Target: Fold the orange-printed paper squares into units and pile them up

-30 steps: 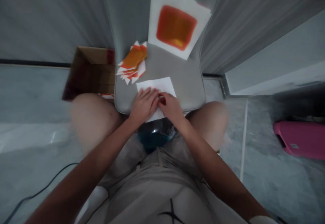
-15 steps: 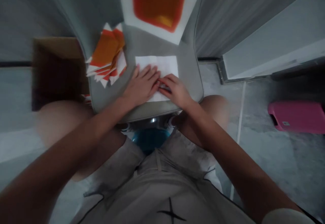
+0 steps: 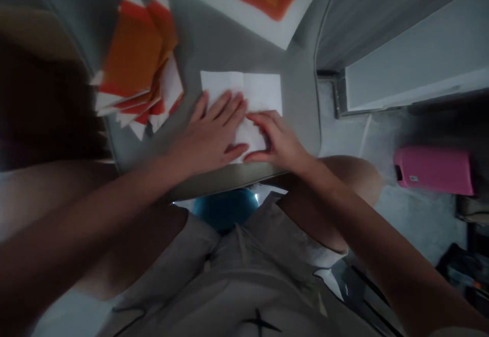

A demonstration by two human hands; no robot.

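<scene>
The right hand has slid away from the left, its fingers arched on the creased white paper, grip unclear. The left hand lies flat on it, fingers spread. The paper sits near the grey seat's front edge, beside a pile of orange-and-white paper. Below, a blue object is hard to make out.

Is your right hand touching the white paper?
Touching. The head view shows the right hand lying over the white paper, with no gap between them near the paper's lower right part.
</scene>
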